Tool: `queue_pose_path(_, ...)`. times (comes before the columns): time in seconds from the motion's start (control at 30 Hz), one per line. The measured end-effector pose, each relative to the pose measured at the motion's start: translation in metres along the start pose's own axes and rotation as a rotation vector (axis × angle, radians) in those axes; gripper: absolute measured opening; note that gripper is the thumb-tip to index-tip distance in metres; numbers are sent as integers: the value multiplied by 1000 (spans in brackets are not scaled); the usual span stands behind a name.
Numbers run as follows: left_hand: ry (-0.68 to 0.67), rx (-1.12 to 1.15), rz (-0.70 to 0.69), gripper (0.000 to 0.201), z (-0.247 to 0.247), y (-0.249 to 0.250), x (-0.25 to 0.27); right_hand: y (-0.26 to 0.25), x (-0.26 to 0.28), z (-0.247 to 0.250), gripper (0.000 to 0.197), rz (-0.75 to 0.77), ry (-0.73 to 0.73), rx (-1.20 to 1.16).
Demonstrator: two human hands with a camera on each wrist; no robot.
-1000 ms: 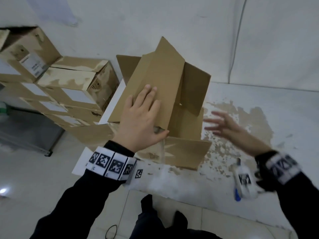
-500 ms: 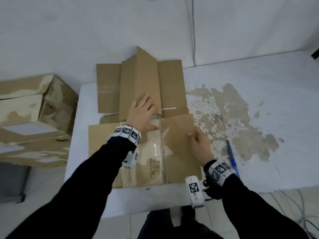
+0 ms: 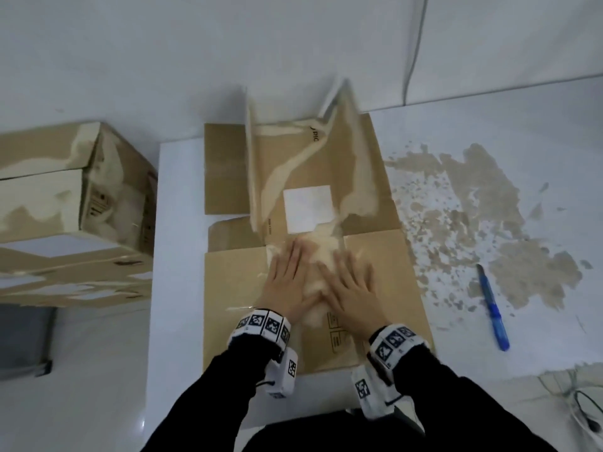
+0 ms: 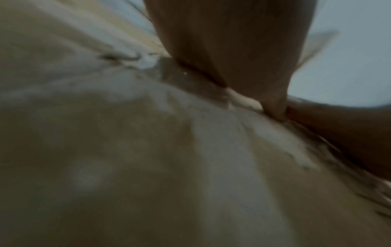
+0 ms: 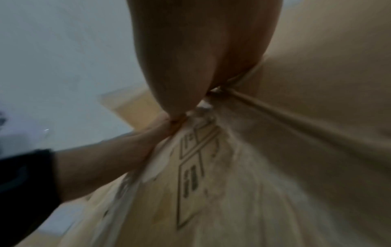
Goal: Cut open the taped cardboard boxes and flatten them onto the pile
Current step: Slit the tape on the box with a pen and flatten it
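A flattened cardboard box [image 3: 385,288] lies on the white table [image 3: 179,223], with clear tape along its middle. Both hands press flat on it side by side, fingers straight: my left hand [image 3: 288,282] and my right hand [image 3: 350,288], thumbs touching. Beyond them another box panel with a white label [image 3: 308,208] tilts up, its far flaps still raised and blurred. In the left wrist view the palm [image 4: 232,46] bears on the cardboard [image 4: 148,167]. The right wrist view has my right palm [image 5: 201,55] on printed cardboard [image 5: 275,167]. A blue cutter [image 3: 492,308] lies on the table to the right.
A stack of taped cardboard boxes [image 3: 65,207] stands left of the table. The table top at right has a large patch of worn brown surface [image 3: 483,216]. A cable [image 3: 414,50] runs down the wall behind. Wires [image 3: 584,406] lie at the lower right.
The standing box has been pushed down flat. My right hand moved left to join the left hand, and both now press near the box's taped middle.
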State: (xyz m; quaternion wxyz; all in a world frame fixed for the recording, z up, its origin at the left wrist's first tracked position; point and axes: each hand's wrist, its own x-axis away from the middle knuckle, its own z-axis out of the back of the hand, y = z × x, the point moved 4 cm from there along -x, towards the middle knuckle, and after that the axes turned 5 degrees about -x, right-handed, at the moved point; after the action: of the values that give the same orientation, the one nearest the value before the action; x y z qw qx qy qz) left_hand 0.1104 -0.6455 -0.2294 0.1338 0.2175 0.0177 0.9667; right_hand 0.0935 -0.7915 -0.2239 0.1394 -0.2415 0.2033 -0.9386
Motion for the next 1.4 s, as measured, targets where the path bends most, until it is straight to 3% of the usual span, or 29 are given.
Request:
queue_pose_path(0.1, -6, 101, 119, 90, -5, -37, 11, 28, 7, 1, 61, -137, 68, -25)
queue_pose_path(0.27, 10, 107, 142, 77, 13, -55, 35, 35, 21, 33, 68, -235, 145, -95)
queue_pose_path(0.4, 244, 175, 146, 56, 82, -45, -8, 6, -39, 84, 47, -220, 387, -141)
queue_pose_path(0.47, 280, 160, 137, 48, 104, -53, -52, -13, -91, 95, 53, -151, 335, -83)
queue_pose_path(0.63, 43, 82, 123, 67, 104, -95, -147, -30, -200, 97, 56, -42, 49, 179)
queue_pose_path(0.83, -11, 74, 73, 69, 80, -111, -167, -19, -219, 84, 55, -72, 36, 218)
queue_pose_path(0.93, -61, 147, 69, 73, 87, -112, -166, -18, -222, 89, 58, -72, -52, 147)
queue_pose_path(1.0, -32, 228, 157, 84, 88, -120, -160, -7, -220, 95, 65, -87, -73, 114)
queue_pose_path(1.1, 30, 364, 385, 112, 82, -140, -138, 28, -198, 109, 80, -254, 31, 34)
queue_pose_path(1.2, 35, 424, 471, 125, 76, -149, -121, 59, -169, 115, 83, -369, 96, -32)
queue_pose_path(1.3, 79, 464, 525, 116, 70, -140, -101, 71, -142, 113, 78, -433, 172, -110)
queue_pose_path(1.4, 186, 506, 810, 94, 51, -142, -51, 83, -95, 109, 74, -616, 397, -213)
